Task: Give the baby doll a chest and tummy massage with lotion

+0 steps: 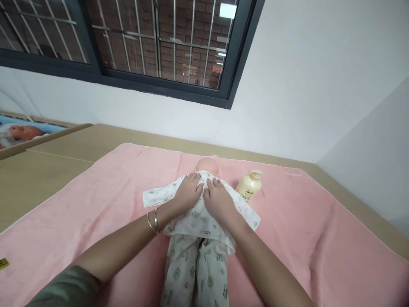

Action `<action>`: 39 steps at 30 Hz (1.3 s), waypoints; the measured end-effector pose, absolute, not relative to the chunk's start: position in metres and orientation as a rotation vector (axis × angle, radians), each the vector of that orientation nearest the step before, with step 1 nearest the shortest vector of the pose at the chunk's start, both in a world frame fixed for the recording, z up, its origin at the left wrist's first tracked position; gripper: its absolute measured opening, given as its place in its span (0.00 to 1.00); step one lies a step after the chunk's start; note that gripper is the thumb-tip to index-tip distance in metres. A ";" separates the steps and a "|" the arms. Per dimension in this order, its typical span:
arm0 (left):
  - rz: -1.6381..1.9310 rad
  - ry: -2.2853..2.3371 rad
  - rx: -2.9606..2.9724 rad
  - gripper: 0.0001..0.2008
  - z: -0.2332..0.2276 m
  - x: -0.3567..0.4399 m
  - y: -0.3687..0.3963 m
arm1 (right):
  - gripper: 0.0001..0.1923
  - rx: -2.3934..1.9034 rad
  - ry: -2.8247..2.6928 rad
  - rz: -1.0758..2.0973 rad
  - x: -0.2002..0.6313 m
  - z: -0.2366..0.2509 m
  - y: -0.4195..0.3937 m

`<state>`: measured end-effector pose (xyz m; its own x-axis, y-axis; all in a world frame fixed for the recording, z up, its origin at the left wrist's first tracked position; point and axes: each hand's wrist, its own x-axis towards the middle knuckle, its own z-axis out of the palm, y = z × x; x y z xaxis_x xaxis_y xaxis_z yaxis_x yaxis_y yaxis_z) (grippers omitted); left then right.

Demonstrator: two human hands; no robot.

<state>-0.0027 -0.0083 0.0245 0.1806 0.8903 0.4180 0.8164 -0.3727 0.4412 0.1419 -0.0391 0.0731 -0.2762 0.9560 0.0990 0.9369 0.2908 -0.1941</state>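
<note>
A baby doll [208, 165] lies on its back on a pink towel [303, 221], head toward the wall. It wears a white patterned top [200, 219] and matching trousers [194, 273]. My left hand [188, 192] and my right hand [219, 199] rest side by side on the doll's chest, fingers pinching the top's fabric near the collar. Two bangles [152, 221] circle my left wrist. The doll's arms are hidden under the spread sleeves.
A cream pump bottle [249, 186] lies on the towel just right of the doll's shoulder. The towel covers a tan table [64, 149] against a white wall. Another doll in a wooden crib [22, 133] sits far left. A barred window [143, 42] is above.
</note>
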 end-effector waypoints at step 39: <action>0.853 1.698 2.367 0.17 0.041 -0.010 -0.005 | 0.29 -1.838 -2.340 -0.060 0.129 0.068 -0.056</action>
<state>-0.0096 -0.0052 0.0411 0.2183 0.8997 0.3781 0.8403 -0.3703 0.3959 0.1288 -0.0560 0.0678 -0.2284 0.9613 0.1541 0.9679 0.2413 -0.0705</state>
